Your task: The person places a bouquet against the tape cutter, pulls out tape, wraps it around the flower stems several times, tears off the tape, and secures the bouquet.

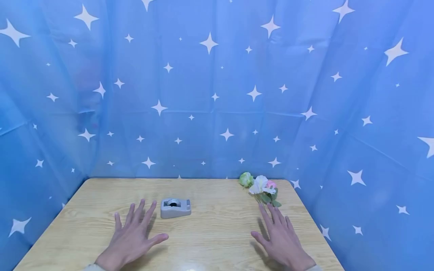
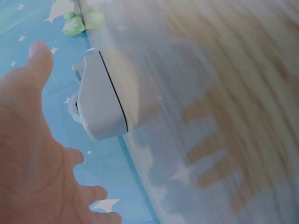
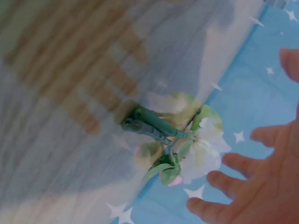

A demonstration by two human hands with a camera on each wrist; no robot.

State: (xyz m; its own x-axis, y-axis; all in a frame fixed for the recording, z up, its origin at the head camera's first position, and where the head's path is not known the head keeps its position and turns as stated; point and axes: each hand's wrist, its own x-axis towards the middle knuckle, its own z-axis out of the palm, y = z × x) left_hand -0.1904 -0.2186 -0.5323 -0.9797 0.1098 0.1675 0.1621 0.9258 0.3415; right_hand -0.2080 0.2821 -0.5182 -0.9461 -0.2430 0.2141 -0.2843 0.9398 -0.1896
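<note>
Above the table (image 1: pixel 210 244), the left hand (image 1: pixel 133 238) hovers, fingers spread, nothing gripped, just beside the tape dispenser (image 1: pixel 178 213); the right hand (image 1: pixel 280 239), equally splayed and empty, hangs near the flowers (image 1: pixel 259 185) by the far right corner. Looks like the ready stage: taking either would call for a reach and curled fingers.

You are in a small booth screened by cloth. A blue curtain (image 1: pixel 203 82) printed with white stars (image 1: pixel 209 43) hangs in front of you and along your left and right, its folds and creases showing. Before you, a table (image 1: pixel 217 233) with a pale wood-grain top reaches close to it. Whether a home, office or studio lies beyond, you cannot tell.
</note>
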